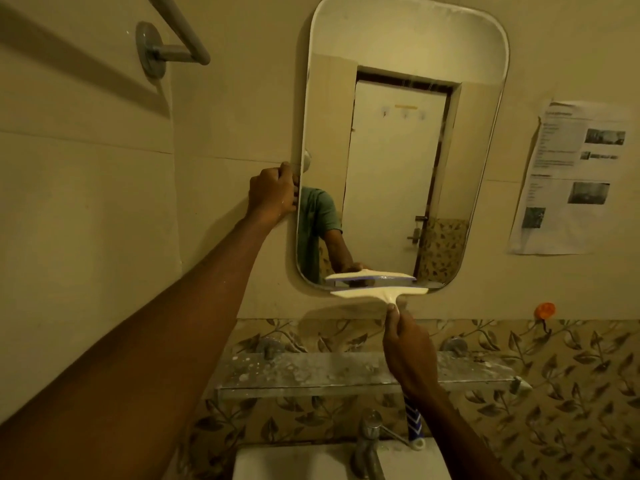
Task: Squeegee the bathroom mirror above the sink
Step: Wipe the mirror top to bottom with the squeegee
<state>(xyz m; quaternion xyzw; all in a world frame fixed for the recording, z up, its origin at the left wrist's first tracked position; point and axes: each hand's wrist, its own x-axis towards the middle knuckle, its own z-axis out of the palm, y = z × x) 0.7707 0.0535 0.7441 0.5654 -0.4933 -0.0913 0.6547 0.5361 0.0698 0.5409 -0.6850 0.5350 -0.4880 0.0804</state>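
Beige wall [225, 116], rounded mirror [401, 150]; left hand [272, 194] grips its edge, right hand [407, 348] grips plastic squeegee [377, 293].

Glass shelf [311, 374] on leaf-patterned tiles [571, 393], surface white-spattered (flecks all along); white sink [294, 462] below carries chrome tap [369, 441].

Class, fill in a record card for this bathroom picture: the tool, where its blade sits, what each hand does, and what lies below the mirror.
Tool: cream squeegee, handle pointing down
Blade position: level across the bottom edge of the mirror
Right hand: grips the squeegee handle
Left hand: holds the mirror's left edge, fingers curled round it
Below the mirror: spattered glass shelf, then tap and sink
Wall to the right: printed paper sheet
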